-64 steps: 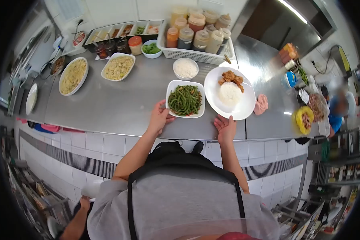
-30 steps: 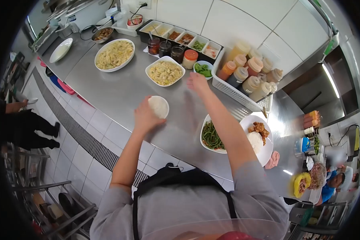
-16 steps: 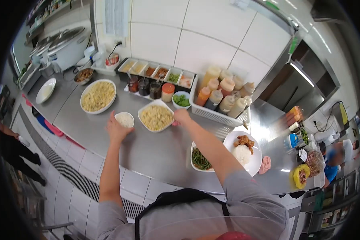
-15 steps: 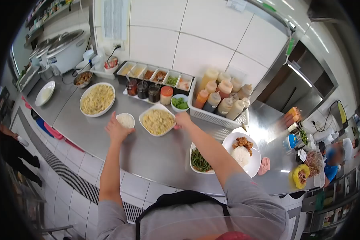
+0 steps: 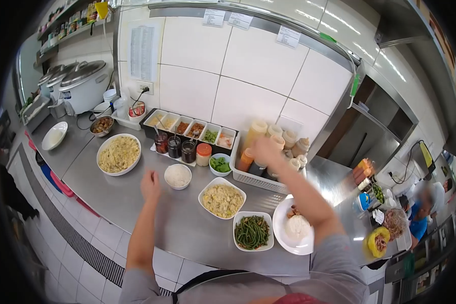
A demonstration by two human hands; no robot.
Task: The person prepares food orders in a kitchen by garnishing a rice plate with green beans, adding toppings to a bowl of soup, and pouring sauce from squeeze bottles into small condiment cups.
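Observation:
My right hand [image 5: 267,151] reaches over the squeeze bottles [image 5: 257,130] standing in a white plastic basket [image 5: 258,181]. It is blurred, so whether it grips a bottle is unclear. Over the steel counter, my left hand [image 5: 150,186] has its fingers curled in, with nothing visible in them. Just right of it, and apart, sits a small bowl of white rice [image 5: 178,176]. A square bowl of fried rice [image 5: 222,201] stands between that bowl and a dish of green beans [image 5: 253,232]. My right forearm partly covers a plate [image 5: 295,247] of rice and browned pieces.
Behind the bowls are sauce jars [image 5: 174,147], a topping rack [image 5: 188,129] and a bowl of green leaves [image 5: 220,164]. A large fried rice bowl [image 5: 119,154] and an oval plate [image 5: 54,136] lie left. A co-worker [image 5: 424,215] stands far right.
My right hand has left the square fried rice bowl for the bottles. My left hand has let go of the white rice bowl. Both bowls sit farther right, and the view has shifted.

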